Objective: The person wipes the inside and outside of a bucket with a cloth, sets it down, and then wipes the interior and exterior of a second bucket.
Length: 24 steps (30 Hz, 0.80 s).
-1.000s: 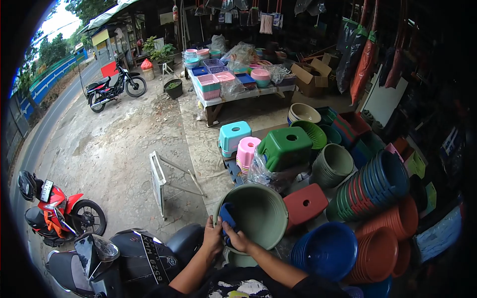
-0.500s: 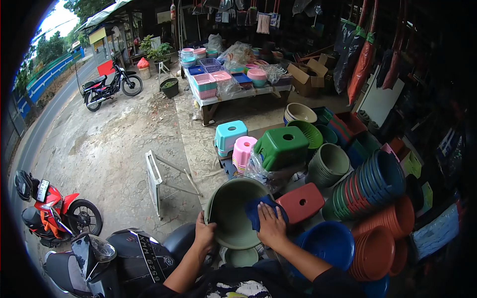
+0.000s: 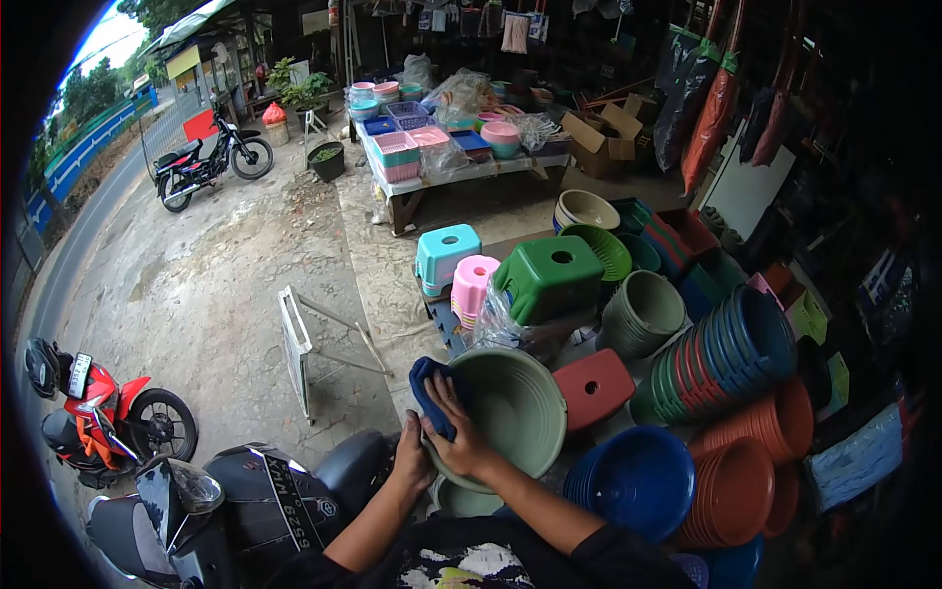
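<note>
I hold a sage-green plastic basin tilted on edge in front of me. My left hand grips its lower left rim from behind. My right hand presses a dark blue cloth against the basin's upper left rim. Another green basin lies just below, mostly hidden by my arms.
A red stool, a green stool and pink and turquoise stools stand behind the basin. Stacks of blue, orange and mixed basins fill the right. A black motorbike is at my left; a red one farther left.
My right hand has dragged the blue cloth from the basin's right rim back to its upper left rim. The basin has turned so its inside faces more to the right.
</note>
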{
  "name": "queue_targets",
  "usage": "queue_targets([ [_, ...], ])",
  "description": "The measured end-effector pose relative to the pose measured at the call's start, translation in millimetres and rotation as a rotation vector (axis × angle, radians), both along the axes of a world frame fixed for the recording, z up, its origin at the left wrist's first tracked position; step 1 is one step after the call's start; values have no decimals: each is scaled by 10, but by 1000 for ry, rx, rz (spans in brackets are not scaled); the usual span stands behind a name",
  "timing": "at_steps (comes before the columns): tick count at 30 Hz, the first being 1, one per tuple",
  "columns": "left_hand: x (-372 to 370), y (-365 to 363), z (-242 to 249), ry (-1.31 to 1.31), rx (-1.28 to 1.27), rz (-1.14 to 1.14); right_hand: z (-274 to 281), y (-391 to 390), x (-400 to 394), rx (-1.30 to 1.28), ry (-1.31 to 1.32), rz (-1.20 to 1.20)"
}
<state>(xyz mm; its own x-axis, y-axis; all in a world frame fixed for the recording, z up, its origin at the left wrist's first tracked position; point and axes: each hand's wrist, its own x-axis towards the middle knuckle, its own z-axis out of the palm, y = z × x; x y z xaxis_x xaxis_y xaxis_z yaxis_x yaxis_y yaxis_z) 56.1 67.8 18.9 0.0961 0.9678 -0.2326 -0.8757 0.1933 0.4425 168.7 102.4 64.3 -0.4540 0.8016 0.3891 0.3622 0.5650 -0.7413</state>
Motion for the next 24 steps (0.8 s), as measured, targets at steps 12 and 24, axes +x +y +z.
queue_targets([
  [12,-457,182,35,318,-52,277,-10,-633,864,138,-685,223],
  [24,-354,54,227,373,-12,53,-24,129,1541,-151,671,-727],
])
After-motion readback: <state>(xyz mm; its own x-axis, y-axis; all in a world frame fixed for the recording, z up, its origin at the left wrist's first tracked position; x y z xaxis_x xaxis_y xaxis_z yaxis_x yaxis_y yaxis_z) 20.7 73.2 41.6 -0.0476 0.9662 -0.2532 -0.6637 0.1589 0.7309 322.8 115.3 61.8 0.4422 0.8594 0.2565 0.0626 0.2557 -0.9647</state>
